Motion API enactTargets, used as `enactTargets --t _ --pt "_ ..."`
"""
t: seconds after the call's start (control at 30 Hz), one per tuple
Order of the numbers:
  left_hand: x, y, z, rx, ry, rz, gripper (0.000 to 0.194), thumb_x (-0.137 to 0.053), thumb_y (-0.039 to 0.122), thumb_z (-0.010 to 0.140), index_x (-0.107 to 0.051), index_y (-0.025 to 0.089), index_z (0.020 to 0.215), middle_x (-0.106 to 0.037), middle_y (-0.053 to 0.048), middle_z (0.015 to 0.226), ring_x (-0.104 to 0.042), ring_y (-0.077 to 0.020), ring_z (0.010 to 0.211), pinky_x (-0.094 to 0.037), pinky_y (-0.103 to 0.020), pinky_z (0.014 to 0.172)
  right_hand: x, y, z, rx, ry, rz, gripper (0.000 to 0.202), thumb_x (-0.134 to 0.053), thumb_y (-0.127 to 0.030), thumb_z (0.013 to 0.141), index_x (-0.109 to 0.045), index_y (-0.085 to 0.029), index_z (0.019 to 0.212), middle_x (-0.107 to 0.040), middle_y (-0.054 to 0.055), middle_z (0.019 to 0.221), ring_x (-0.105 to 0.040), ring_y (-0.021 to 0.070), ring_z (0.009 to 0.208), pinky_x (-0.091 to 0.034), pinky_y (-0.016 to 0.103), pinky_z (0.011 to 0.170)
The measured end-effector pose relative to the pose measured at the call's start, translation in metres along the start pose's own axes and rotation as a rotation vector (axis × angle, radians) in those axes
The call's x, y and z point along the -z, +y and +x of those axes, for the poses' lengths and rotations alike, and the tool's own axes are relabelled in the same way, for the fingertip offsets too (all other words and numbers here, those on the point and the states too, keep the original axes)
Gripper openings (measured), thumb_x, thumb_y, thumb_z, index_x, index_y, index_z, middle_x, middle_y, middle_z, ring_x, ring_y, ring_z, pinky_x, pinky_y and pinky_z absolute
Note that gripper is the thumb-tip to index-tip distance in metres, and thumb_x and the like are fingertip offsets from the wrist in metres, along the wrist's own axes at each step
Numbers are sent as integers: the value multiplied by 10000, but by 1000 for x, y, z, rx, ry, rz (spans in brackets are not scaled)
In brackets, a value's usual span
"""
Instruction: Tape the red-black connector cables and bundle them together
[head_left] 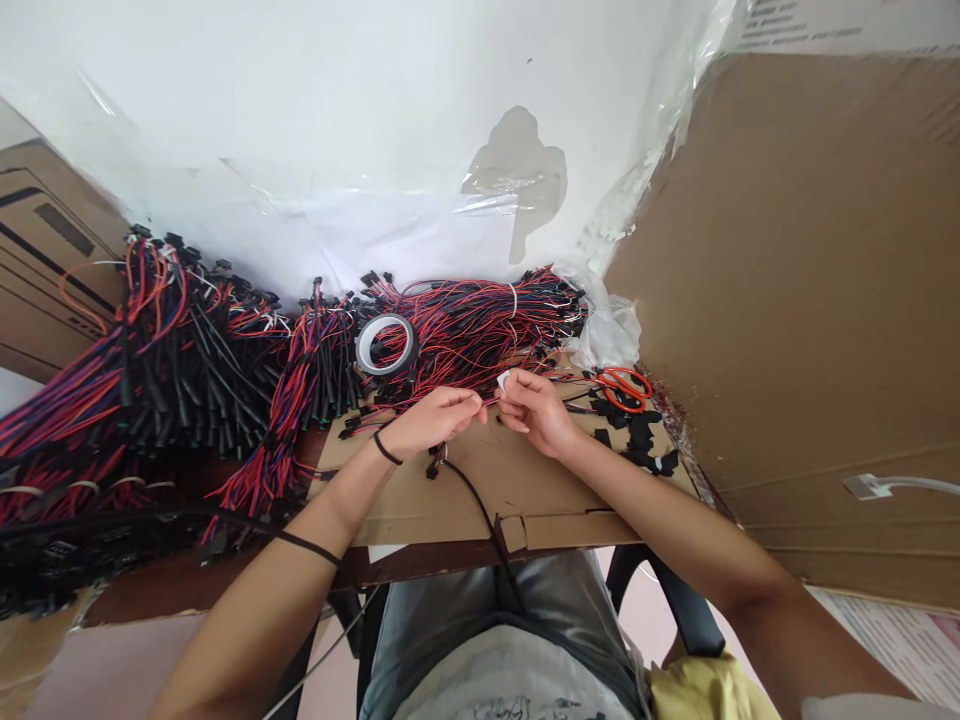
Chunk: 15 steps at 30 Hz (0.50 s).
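Your right hand (534, 410) pinches a small white piece (503, 381) between the thumb and the fingertips. Your left hand (444, 418) has the thumb and the fingertips pressed together; whether something thin is between them, I cannot tell. The 2 hands are near each other, with a narrow gap, above the cardboard sheet (555, 490) at the front edge of the worktop (450, 565).

The white piece is in this gap, at the tips of your right hand, which is the nearer; your left hand is just beside it, toward the left edge. The piece seems to point up and to the back edge, but it is too small to judge its long axis surely.

Below your hands, the black cable (474, 485) runs lengthwise toward the front edge and goes over it. Its end with the black connector (433, 468) is nearer to your left hand. Toward the back edge lie the tape roll (407, 350) and the wire bundle (480, 320); the orange scissors (628, 386) lie near the right edge.
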<state>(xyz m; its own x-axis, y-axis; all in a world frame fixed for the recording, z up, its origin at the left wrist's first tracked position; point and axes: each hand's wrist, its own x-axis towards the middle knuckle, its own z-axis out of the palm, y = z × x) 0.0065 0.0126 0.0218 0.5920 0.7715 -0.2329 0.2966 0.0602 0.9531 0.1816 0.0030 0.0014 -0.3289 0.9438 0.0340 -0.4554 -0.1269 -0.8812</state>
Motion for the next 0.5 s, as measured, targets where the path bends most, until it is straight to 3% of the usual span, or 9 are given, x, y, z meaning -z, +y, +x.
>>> enactTargets --t 0.13,0.27,0.5 --pt "-1 2 -2 -43 14 105 318 -461 435 877 -532 151 754 -282 82 511 -212 -52 433 -166 -191 413 0 1 0 7 -3 1 382 -761 -454 680 -498 -182 629 -331 -68 555 -248 46 464 -185 163 359" --pt "-3 2 -2 -58 40 -2 348 -484 469 867 -491 159 710 -269 92 490 -222 -42 416 -185 -178 408 0 -1 0 1 -12 7 330 -753 -431 691 -543 -182 645 -356 -69 529 -276 51 448 -208 171 349" --pt "0 1 -4 26 -68 -91 395 -553 547 816 -495 165 734 -585 7 557 -511 -80 461 -403 -183 456 2 -4 2 11 0 42 307 -764 -390 684 -555 -169 639 -517 -36 672 -334 39 478 -308 177 397"
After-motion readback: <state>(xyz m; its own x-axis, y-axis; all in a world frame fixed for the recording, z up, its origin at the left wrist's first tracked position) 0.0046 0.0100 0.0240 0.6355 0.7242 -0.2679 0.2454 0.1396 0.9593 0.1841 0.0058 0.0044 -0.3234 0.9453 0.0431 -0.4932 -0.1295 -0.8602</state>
